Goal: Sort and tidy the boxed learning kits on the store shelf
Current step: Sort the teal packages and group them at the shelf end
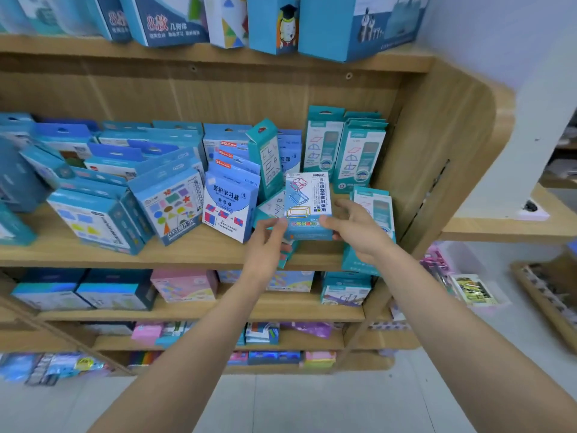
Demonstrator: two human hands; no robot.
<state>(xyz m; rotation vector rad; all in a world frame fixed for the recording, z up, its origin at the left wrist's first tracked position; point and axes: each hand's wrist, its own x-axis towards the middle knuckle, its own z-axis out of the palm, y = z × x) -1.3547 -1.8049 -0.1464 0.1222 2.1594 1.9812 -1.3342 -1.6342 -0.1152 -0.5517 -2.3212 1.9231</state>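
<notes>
Two hands hold one kit box just right of the 面积学习器 box (229, 207).

The fingertips (278, 225) of the left hand (268, 245) pinch the lower left corner of the frame-model kit box (307, 201). The right hand (356, 229) grips its lower right corner. The box is upright and lifted. It seems it is now being placed; next it needs a free upright place, as the teal boxes (265, 157) behind lean.

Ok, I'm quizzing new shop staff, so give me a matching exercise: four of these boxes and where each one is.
1 dog box
2 pink box
3 shapes box
4 frames box

a between left hand and right hand
b top shelf
c tilted, middle shelf
d lower shelf

Pairs: 1-b, 2-d, 3-c, 4-a
</notes>
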